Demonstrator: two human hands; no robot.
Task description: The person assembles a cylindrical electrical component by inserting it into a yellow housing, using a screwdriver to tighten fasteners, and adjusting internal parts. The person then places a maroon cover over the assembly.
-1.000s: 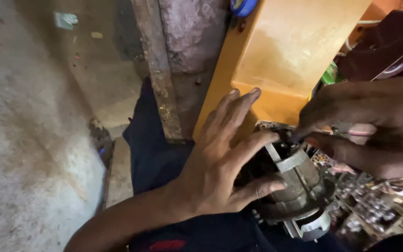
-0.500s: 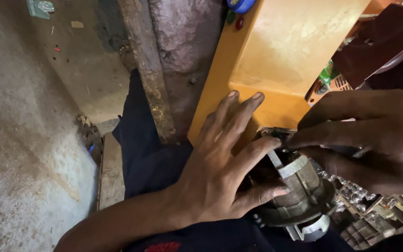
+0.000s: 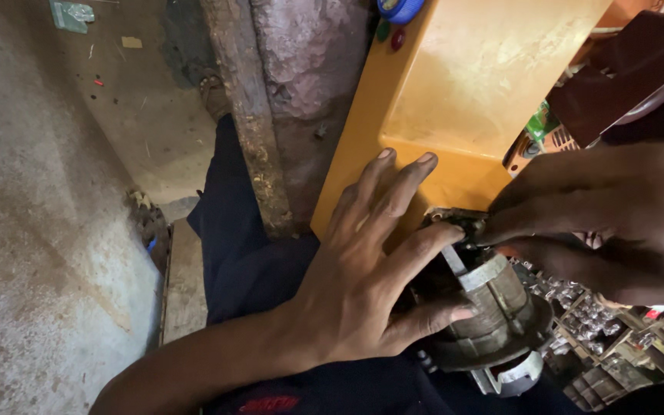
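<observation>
- In the head view, we see our left hand (image 3: 363,284) reaching in from the lower left, its fingers spread wide. The thumb and forefinger wrap around the side of a round grey motor part (image 3: 493,315), while the other fingers stretch out straight over the lower edge of a yellow housing (image 3: 463,100).
- The motor part sits low and right of centre in the picture, resting over our lap. It looks like a dirty metal cylinder with a wider flange at its lower end and a pale metal strap across its side. A light grey bracket (image 3: 512,375) shows just under the flange.
- Our right hand (image 3: 609,219) comes in from the right edge. Its fingertips are drawn close together at the dark top end of the motor part, pinching something small there; we cannot tell what, because the fingers hide it.
- Dark blue trousers (image 3: 247,261) cover our legs beneath the left forearm.
- The yellow housing rises just behind both hands, and a blue knob (image 3: 400,9) sits at its top left corner.
- A rough wooden post (image 3: 247,115) and a crusted column stand left of the housing.
- A concrete floor (image 3: 48,253) fills the left side.
- Small metal parts in a sectioned tray (image 3: 601,330) lie at lower right.
</observation>
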